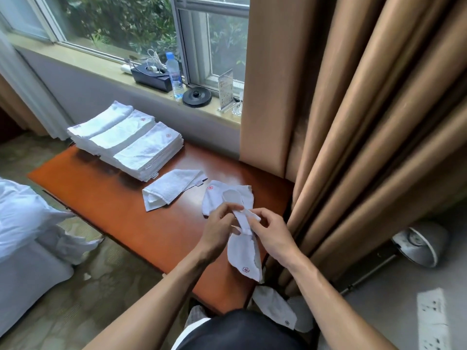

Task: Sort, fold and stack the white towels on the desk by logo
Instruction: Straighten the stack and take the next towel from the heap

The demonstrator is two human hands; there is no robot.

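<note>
Both my hands hold one white towel point(243, 251) above the near right part of the orange-brown desk point(106, 198). My left hand point(217, 231) and my right hand point(270, 233) pinch its bunched middle; its lower end hangs down and shows a red logo. Just behind my hands lies another white towel with a red logo point(214, 195). A loosely folded towel point(171, 186) lies in the desk's middle. Three stacks of folded white towels point(126, 140) stand side by side at the far left. One more towel with a dark logo point(275, 309) hangs by my lap.
Brown curtains point(366, 122) hang close on the right. The windowsill holds a black box point(151, 78), a water bottle point(174, 74), a black round base point(197, 96) and a card stand point(225, 90). A bed with white linen point(22, 223) is at left.
</note>
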